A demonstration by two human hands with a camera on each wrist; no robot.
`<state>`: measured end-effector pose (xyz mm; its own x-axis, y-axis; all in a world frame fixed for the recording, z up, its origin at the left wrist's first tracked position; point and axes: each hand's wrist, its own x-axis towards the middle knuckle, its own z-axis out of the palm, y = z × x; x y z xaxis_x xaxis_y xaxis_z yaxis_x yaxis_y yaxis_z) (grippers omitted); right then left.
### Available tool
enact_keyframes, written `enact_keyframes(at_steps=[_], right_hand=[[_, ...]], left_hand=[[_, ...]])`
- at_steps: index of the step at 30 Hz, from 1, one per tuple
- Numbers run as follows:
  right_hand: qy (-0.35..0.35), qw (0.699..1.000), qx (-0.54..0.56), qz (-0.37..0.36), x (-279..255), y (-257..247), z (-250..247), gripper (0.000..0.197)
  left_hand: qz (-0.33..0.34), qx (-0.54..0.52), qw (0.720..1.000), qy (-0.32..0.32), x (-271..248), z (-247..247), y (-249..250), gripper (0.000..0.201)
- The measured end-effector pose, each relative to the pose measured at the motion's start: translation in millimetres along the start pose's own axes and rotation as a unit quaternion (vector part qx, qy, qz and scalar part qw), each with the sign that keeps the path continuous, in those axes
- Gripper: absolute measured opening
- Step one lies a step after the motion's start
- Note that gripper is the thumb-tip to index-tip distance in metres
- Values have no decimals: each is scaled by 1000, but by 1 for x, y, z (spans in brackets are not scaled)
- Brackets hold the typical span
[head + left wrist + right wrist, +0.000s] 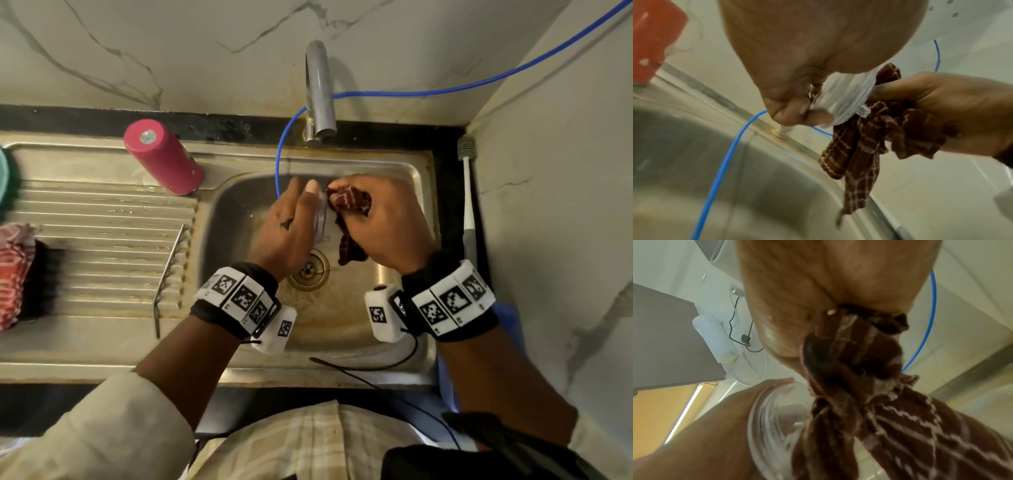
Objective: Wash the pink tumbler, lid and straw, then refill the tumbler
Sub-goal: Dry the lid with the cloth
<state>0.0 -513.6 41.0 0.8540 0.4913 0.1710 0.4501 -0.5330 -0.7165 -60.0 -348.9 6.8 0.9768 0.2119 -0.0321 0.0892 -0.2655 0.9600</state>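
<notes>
scrubbing is midway: the left hand grips the clear lid over the sink, the right hand bunches a brown cloth against it. the pink tumbler stands inverted on the drainboard, probably washed; refilling remains. no straw is visible; the lid blurs.

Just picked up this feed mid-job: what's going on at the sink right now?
A person is cleaning the clear lid over the sink. The left hand grips the lid while the right hand rubs it with a dark red checked cloth. The pink tumbler stands upside down on the draining board; no straw is identifiable.
</notes>
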Motion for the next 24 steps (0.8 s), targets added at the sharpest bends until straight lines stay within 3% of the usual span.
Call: enact_keyframes(at_steps=[4,6,9,13,16,19,24], right_hand=[[-40,995,-82,-35,0,-7,-6,29],[-40,991,-116,-45,-4,-13,-4,26],[-15,990,-133,-42,-15,-20,4,20],[-1,994,-101,-32,-31,-27,14,36],[1,995,-86,-43,-44,-28,20,38],[23,994,-96,-50,-50,-29,23,46],[34,992,-110,-47,-49,-28,24,51]], left_hand=[[47,104,993,14,-4,-1,0,39],[36,148,988,22,-6,1,-1,40],[15,148,989,26,-3,4,-2,39],[-17,102,994,32,-5,6,2,40],[-108,25,992,56,1,9,-3,59],[-203,-113,971,60,7,12,2,85],[-338,-258,892,151,-1,22,26,76]])
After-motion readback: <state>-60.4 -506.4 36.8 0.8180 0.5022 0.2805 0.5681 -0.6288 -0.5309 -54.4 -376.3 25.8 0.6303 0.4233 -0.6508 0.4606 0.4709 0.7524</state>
